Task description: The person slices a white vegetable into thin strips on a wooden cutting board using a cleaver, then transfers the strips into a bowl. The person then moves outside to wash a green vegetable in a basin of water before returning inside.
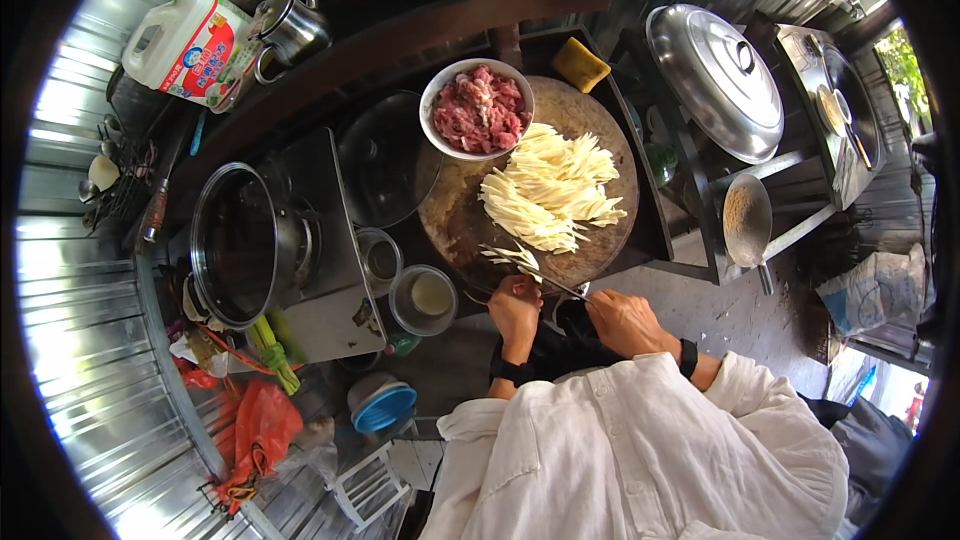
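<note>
A round wooden chopping board [457, 225] lies before me with a heap of pale, thin-cut vegetable strips [555, 187]. My right hand [626, 321] grips a kitchen knife [551, 281], its blade slanting over the board's near edge. Curled beside the blade, my left hand [516, 311] has its fingertips against a small pale vegetable piece [529, 261]; the fingers partly hide their hold. A few loose strips [499, 255] lie along the blade's tip. At the board's far edge stands a white bowl [429, 116] filled with sliced raw meat [480, 109].
Left of the board are two clear plastic tubs [424, 300] [379, 259] and a large steel pot [234, 244]. A yellow sponge [581, 65] touches the far side. On the right are a domed steel lid [712, 82] and a long-handled pan [748, 221].
</note>
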The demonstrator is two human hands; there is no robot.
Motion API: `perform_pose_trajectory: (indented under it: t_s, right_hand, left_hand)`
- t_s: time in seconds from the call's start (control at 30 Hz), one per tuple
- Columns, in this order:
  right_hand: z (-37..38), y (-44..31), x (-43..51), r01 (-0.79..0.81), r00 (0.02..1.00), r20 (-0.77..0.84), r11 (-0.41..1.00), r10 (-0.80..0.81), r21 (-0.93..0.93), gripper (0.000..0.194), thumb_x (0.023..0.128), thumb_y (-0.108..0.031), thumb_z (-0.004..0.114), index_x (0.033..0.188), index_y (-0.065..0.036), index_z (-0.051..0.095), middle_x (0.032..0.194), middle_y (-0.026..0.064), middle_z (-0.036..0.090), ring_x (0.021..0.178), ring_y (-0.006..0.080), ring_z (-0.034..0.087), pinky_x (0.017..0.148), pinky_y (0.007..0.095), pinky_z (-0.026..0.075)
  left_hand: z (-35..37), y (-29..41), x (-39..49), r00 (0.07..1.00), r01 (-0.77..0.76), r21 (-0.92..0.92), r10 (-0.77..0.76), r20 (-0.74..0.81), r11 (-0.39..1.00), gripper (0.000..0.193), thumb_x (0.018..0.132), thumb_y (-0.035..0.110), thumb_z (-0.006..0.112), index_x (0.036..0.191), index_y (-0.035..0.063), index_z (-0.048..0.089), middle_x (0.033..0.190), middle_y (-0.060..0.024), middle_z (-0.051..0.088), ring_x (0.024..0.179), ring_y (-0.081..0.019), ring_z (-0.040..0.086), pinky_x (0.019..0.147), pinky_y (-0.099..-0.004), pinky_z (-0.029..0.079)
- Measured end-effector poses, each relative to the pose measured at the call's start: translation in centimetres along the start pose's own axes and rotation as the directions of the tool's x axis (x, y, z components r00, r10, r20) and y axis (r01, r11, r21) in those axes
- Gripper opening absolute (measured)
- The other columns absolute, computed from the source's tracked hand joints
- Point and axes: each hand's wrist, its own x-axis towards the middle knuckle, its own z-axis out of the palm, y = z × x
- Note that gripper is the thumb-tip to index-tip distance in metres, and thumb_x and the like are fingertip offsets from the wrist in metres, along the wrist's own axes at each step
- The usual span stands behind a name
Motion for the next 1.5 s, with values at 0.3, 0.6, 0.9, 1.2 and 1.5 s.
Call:
perform_pose_trajectory:
  t_s: [0.3,0.6,0.9,1.2,1.5]
  right_hand:
    - [1.4,0.4,0.6,-0.017,0.998,0.057,0.999,0.019,-0.028,0.009,0.082,-0.011,0.056,0.081,-0.003,0.053,0.074,0.0167,0.061,0.065,0.038,0.06,0.056,0.0464,0.048]
    - [0.1,0.5,0.1,0.031,0.999,0.033,0.999,-0.032,0.021,0.013,0.085,-0.013,0.058,0.081,-0.001,0.053,0.073,0.0181,0.06,0.068,0.0399,0.059,0.058,0.0466,0.046]
    - [0.5,0.8,0.6,-0.027,0.994,0.106,1.0,0.027,-0.002,0.017,0.085,-0.016,0.057,0.079,-0.001,0.053,0.072,0.0197,0.059,0.069,0.0416,0.058,0.059,0.0484,0.045]
    - [-0.1,1.6,1.1,0.033,0.99,-0.138,0.993,-0.017,0.112,0.019,0.086,-0.015,0.058,0.076,-0.002,0.049,0.071,0.0215,0.059,0.066,0.0424,0.057,0.056,0.0492,0.044]
    - [0.0,0.3,2.6,0.092,0.996,-0.005,0.978,-0.092,0.188,0.02,0.084,-0.014,0.059,0.072,0.001,0.053,0.067,0.022,0.058,0.067,0.0428,0.057,0.057,0.0489,0.045]
  left_hand:
    - [0.4,-0.2,0.1,0.997,0.067,-0.055,-0.069,-0.033,0.996,0.013,0.086,0.005,0.059,0.076,-0.0031,0.062,0.058,-0.0065,0.06,0.044,-0.0122,0.055,0.04,-0.0265,0.042]
    - [0.4,1.1,-0.4,0.998,0.057,-0.075,-0.06,-0.032,0.996,0.013,0.087,0.006,0.058,0.079,-0.0038,0.062,0.058,-0.0073,0.059,0.044,-0.0121,0.055,0.039,-0.0265,0.041]
    - [0.5,0.5,-0.2,0.995,0.083,-0.072,-0.087,-0.047,0.994,0.013,0.087,0.006,0.057,0.08,-0.0032,0.063,0.057,-0.0059,0.059,0.044,-0.0121,0.055,0.039,-0.0261,0.042]
    - [0.8,1.2,0.7,0.998,-0.011,-0.058,0.007,-0.064,0.998,0.008,0.086,0.005,0.06,0.083,-0.0016,0.064,0.062,-0.0049,0.062,0.046,-0.011,0.056,0.041,-0.0247,0.043]
    - [-2.9,1.5,0.8,0.973,-0.068,-0.055,0.054,-0.227,0.996,0.011,0.089,0.009,0.058,0.088,-0.0008,0.063,0.066,-0.0044,0.062,0.05,-0.0096,0.056,0.045,-0.0234,0.045]
